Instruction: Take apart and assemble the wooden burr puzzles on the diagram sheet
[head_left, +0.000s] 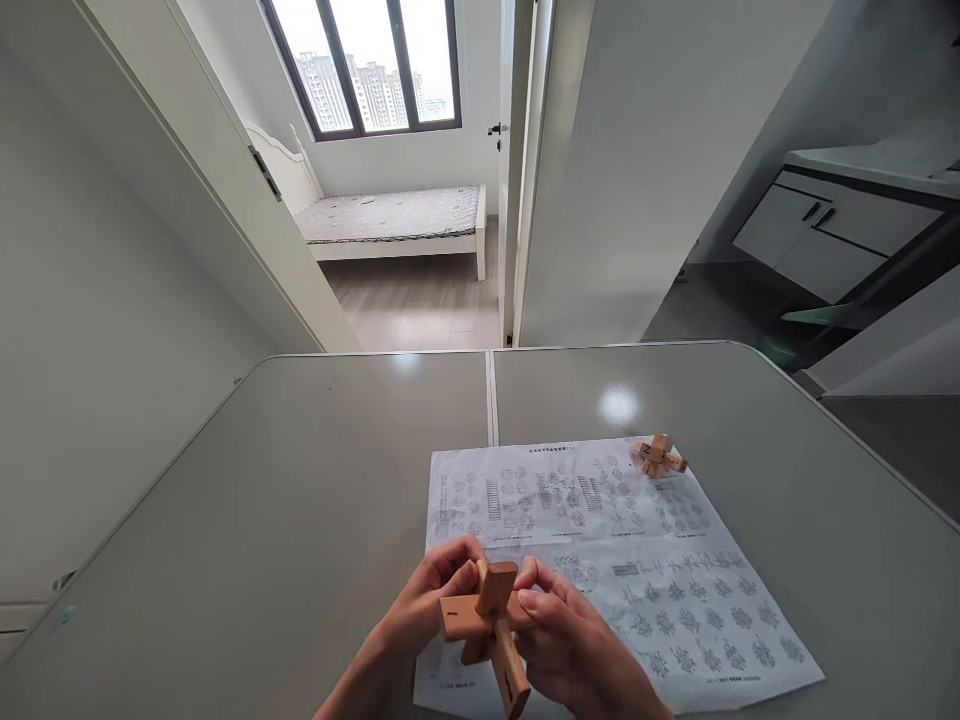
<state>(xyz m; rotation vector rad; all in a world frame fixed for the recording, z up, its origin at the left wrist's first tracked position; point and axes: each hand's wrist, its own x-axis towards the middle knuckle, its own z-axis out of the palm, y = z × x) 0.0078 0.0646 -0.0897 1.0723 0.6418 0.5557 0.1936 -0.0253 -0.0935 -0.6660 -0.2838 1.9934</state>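
Between my two hands is a wooden burr puzzle (495, 622) of crossed, interlocking bars, held above a printed sheet. My left hand (433, 592) grips it from the left, thumb and fingers closed near the upright bar. From the right, my right hand (559, 632) pinches the end of the sideways bar. One bar points toward me and down, with a dark mark on its end. Beneath lies a large creased instruction sheet (600, 555) covered in small diagrams. A second, smaller wooden burr puzzle (658, 456) rests on the sheet's far right corner.
The grey table (337, 480) has a pale seam across its middle and a raised light rim. Past its far edge are a wall (622, 180) and an open doorway with a bed (397, 215). A white cabinet (840, 225) stands at the right.
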